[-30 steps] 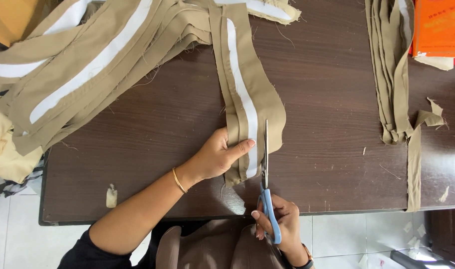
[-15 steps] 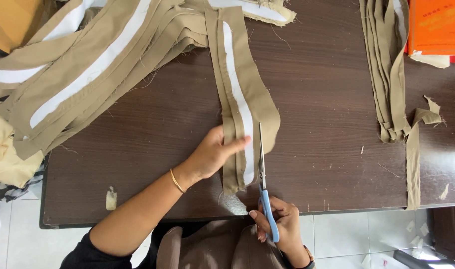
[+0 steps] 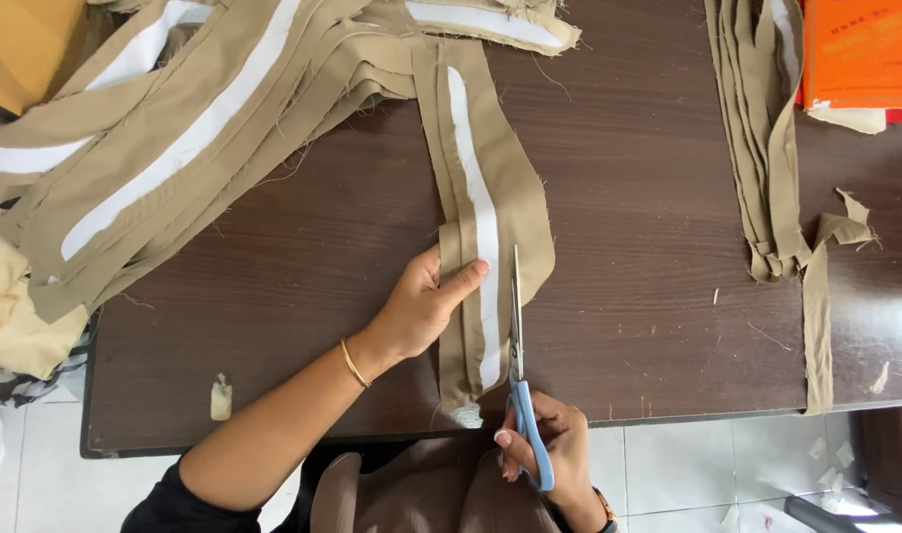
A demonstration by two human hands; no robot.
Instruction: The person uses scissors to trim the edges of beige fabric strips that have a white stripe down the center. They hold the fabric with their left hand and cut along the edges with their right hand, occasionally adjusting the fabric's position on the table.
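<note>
One long khaki cloth strip with a white band lies across the dark wooden bench, its near end at the bench edge. It is judged light, limp and easily shifted, best pinned flat beside the cut line. The left hand is pressed on it, fingers together; the right hand is closed around the blue-handled scissors, whose blades lie nearly shut along the white band.

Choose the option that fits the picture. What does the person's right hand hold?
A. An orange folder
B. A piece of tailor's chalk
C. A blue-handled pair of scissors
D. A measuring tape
C: the right hand grips the blue-handled scissors, whose blades run along the khaki fabric strip beside its white band, while the left hand presses the strip on the table.
</note>
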